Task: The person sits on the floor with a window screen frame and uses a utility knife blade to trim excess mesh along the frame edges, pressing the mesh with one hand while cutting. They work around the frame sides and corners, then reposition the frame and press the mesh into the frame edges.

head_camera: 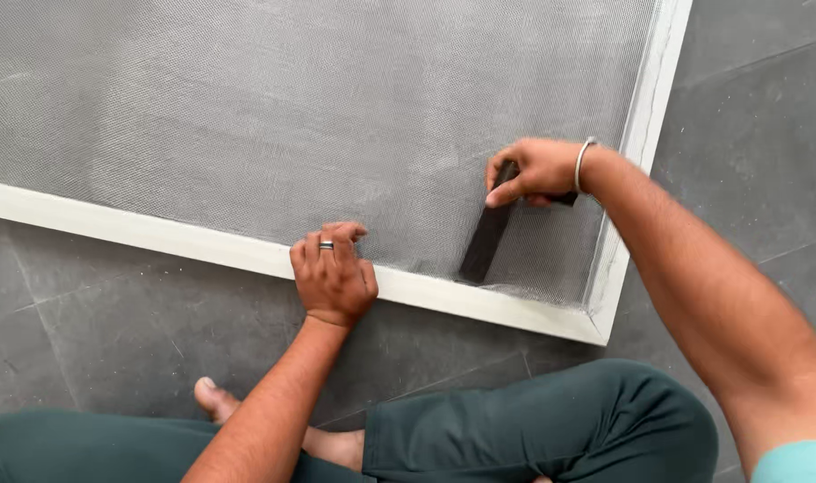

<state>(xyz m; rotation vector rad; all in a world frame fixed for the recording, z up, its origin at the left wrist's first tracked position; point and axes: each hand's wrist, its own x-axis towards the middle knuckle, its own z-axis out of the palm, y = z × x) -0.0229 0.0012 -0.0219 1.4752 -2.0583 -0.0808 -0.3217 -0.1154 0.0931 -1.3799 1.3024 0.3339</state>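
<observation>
A window screen lies flat on the floor, grey mesh (274, 116) stretched in a white frame (139, 228). My left hand (333, 273), with a ring on one finger, presses fingers-curled on the frame's near rail at the mesh edge. My right hand (531, 170), a metal bangle at the wrist, grips the top of a flat dark tool (486, 241). The tool slants down to the near rail, its lower end at the mesh edge close to the frame's near right corner (596, 326).
Dark grey floor tiles (113, 331) surround the frame. My crossed legs in dark green trousers (533, 429) and a bare foot (218, 398) rest on the floor just below the frame's near rail.
</observation>
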